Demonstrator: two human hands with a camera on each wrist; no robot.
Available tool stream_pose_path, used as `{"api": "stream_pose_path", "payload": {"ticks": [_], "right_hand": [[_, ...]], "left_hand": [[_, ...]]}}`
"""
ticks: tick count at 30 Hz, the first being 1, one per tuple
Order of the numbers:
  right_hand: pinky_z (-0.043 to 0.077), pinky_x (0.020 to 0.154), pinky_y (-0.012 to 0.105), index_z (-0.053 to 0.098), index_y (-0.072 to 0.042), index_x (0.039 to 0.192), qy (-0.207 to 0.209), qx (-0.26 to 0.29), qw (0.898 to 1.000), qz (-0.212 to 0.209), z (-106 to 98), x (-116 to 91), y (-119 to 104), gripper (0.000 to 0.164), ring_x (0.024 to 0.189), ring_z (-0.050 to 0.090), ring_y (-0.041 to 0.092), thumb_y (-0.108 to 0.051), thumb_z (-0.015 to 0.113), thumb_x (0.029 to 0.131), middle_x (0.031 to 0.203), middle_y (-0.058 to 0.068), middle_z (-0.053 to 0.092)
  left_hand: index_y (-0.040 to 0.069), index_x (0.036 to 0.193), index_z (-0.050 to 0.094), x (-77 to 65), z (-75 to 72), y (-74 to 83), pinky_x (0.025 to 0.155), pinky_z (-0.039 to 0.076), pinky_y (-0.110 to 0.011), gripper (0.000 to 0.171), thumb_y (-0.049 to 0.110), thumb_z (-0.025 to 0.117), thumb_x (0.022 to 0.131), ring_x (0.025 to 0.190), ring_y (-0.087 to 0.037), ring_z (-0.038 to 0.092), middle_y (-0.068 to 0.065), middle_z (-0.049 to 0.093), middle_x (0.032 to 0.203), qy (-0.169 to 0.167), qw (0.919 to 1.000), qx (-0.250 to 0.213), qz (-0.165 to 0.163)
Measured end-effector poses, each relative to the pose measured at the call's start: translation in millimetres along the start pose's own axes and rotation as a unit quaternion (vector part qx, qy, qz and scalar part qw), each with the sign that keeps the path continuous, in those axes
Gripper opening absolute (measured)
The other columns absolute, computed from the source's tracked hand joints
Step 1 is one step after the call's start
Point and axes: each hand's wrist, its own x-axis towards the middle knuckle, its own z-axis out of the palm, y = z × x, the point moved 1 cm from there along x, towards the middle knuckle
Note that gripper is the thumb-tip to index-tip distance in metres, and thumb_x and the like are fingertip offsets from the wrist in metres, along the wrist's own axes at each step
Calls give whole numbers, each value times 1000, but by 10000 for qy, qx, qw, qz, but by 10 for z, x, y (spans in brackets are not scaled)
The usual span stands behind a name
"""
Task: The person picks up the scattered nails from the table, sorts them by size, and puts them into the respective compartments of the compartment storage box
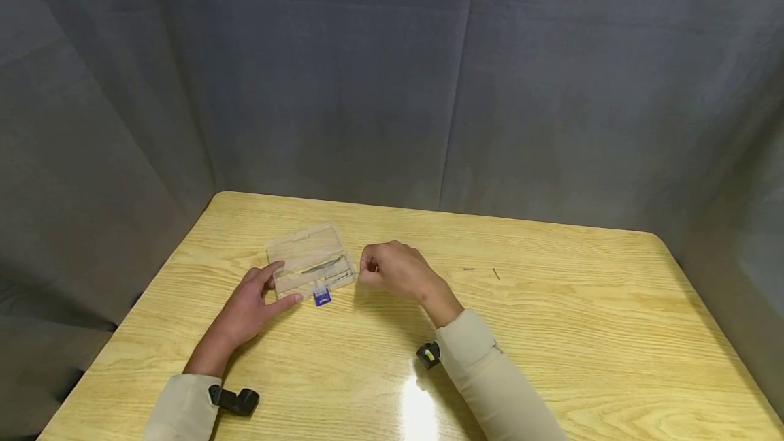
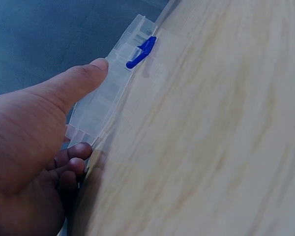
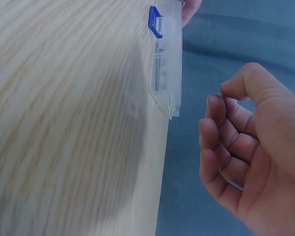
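A clear plastic box with a blue latch lies with its lid raised toward the back left of the table. Several thin metal pieces, like nails or screws, lie in its compartments. My left hand holds the box at its left end, the thumb against the front wall and fingers at the side. To the right of the box is my right hand, apart from it. Its fingers are curled, with the thumb tip meeting the index finger; whether something tiny sits between them is unclear.
Two thin dark metal pieces lie to the right of my right hand: one short piece and another piece slanting. The wooden table has rounded back corners. Grey curtains hang behind it and at both sides.
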Motion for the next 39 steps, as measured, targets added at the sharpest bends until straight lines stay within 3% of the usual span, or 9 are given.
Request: {"api": "stream_pose_path", "payload": {"ticks": [16,29,39], "right_hand": [[39,55,24,68,-19,85,-97,42,9997,-217,224,258,-221,9,60,47,4,-16,71,92,72,-12,60],[39,54,22,69,-19,89,-402,-132,9991,-83,379,405,-395,7,58,48,4,-21,71,96,73,-13,59],[42,57,20,71,-17,91,-13,-162,9996,-242,459,488,-465,4,62,52,2,-19,69,94,76,-13,61]], "left_hand": [[-6,150,44,1,-4,-21,80,37,-44,77,35,79,94,90,-25,43,-10,43,101,-30,9997,-207,135],[-4,151,44,-9,-5,-16,79,36,-44,77,34,79,94,92,-25,42,-11,44,103,-66,9998,-187,96],[-2,153,43,-16,-19,-56,78,36,-43,80,39,78,94,94,-26,43,-12,44,107,-120,9997,-225,-27]]}}
